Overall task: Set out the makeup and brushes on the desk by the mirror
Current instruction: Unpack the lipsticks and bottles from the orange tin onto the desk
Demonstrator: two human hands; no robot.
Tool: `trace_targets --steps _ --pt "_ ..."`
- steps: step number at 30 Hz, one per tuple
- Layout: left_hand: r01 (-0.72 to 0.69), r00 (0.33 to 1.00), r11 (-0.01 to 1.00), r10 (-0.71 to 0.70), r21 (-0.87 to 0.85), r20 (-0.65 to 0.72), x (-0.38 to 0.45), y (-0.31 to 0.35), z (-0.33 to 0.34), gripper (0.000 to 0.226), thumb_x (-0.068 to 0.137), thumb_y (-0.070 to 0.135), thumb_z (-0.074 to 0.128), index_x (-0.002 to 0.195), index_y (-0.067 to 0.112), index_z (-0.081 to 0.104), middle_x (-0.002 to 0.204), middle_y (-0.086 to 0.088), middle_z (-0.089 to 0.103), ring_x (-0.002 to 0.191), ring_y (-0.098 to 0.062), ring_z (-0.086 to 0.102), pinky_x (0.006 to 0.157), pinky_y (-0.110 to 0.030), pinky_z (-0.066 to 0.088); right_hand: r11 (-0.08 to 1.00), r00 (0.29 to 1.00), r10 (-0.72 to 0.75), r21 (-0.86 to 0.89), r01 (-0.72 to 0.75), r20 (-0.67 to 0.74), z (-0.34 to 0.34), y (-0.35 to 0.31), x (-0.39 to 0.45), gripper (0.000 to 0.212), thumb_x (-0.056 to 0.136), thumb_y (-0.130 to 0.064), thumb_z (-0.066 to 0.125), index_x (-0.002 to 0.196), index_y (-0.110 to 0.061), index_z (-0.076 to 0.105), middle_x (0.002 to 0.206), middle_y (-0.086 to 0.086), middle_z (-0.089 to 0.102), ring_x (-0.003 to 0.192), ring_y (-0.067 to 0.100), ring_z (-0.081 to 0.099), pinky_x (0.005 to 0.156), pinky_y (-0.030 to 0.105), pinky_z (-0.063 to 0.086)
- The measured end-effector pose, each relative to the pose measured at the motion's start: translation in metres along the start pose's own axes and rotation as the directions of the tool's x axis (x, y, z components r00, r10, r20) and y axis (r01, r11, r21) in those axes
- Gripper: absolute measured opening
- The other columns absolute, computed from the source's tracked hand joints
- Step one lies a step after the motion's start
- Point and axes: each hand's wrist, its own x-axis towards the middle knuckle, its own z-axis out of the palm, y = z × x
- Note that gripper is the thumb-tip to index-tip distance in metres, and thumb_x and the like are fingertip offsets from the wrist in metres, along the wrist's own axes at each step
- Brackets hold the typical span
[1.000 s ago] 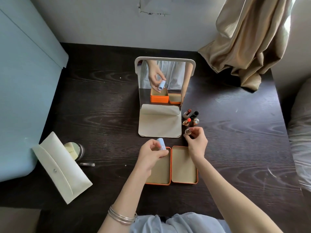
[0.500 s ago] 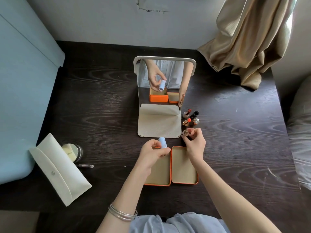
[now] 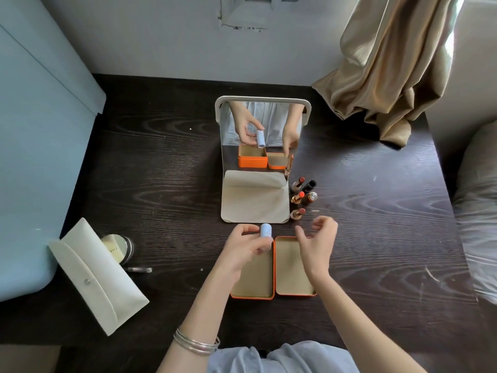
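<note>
My left hand [image 3: 246, 246] grips a pale blue tube [image 3: 266, 231] upright over the open orange tin [image 3: 274, 281]. My right hand [image 3: 317, 243] hovers with loosely curled fingers and holds nothing, just in front of a lipstick [image 3: 298, 213] standing on the desk. Several more lipsticks [image 3: 304, 191] stand in a cluster to the right of the folding mirror [image 3: 262, 125], which reflects both hands and the tin. The mirror's beige cover [image 3: 255, 197] lies flat in front of it.
A cream pouch [image 3: 94, 275] lies at the left on the dark wooden desk [image 3: 161, 157], with a round compact [image 3: 118, 247] and a small clear tube [image 3: 139, 270] beside it. A beige curtain [image 3: 390, 68] hangs over the back right corner. A pale blue cabinet [image 3: 35, 157] borders the left.
My right hand let go of the nearest lipstick, which now stands on the desk, and drew back a little toward the tin. My left hand still holds the blue tube.
</note>
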Motion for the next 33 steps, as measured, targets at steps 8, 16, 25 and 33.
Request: trace_targets --steps 8,16,25,33 --pt "-0.169 0.984 0.964 0.154 0.207 0.084 -0.008 0.002 -0.004 0.053 0.07 -0.023 0.055 0.1 0.019 0.067 0.103 -0.002 0.068 0.103 -0.018 0.062 0.081 -0.026 0.052 0.921 0.873 -0.076 0.37 -0.125 0.482 -0.017 -0.026 -0.055 0.022 0.092 -0.017 0.058 0.113 -0.025 0.059 0.111 -0.001 0.065 0.098 0.011 0.063 0.083 0.026 0.052" --pt "-0.22 0.971 0.968 0.205 0.122 0.124 -0.019 0.002 0.004 0.051 0.067 -0.026 0.055 0.086 0.019 0.07 0.093 -0.004 0.071 0.096 -0.015 0.065 0.081 -0.026 0.055 0.912 0.816 -0.175 0.403 -0.077 0.551 -0.027 -0.031 -0.056 0.041 0.081 -0.019 0.068 0.119 -0.028 0.056 0.122 0.001 0.058 0.106 0.007 0.06 0.083 0.023 0.05" --pt "-0.24 0.959 0.957 0.207 0.165 0.192 -0.019 -0.003 0.01 0.06 0.075 -0.017 0.062 0.121 0.023 0.06 0.106 0.009 0.06 0.104 -0.011 0.059 0.066 -0.011 0.05 0.916 0.87 -0.11 0.389 -0.099 0.481 -0.034 -0.025 -0.041 0.016 0.084 -0.016 0.069 0.099 -0.014 0.064 0.097 0.002 0.071 0.094 0.013 0.067 0.082 0.023 0.051" --pt "-0.22 0.975 0.957 0.21 0.188 0.07 -0.007 -0.007 -0.005 0.038 0.081 -0.006 0.063 0.098 0.028 0.065 0.117 -0.001 0.063 0.105 -0.013 0.062 0.099 -0.034 0.048 0.967 0.988 0.147 0.205 -0.153 0.046 -0.015 0.007 0.017 0.022 0.08 -0.005 0.07 0.101 -0.009 0.064 0.102 0.007 0.066 0.093 0.015 0.062 0.071 0.001 0.043"
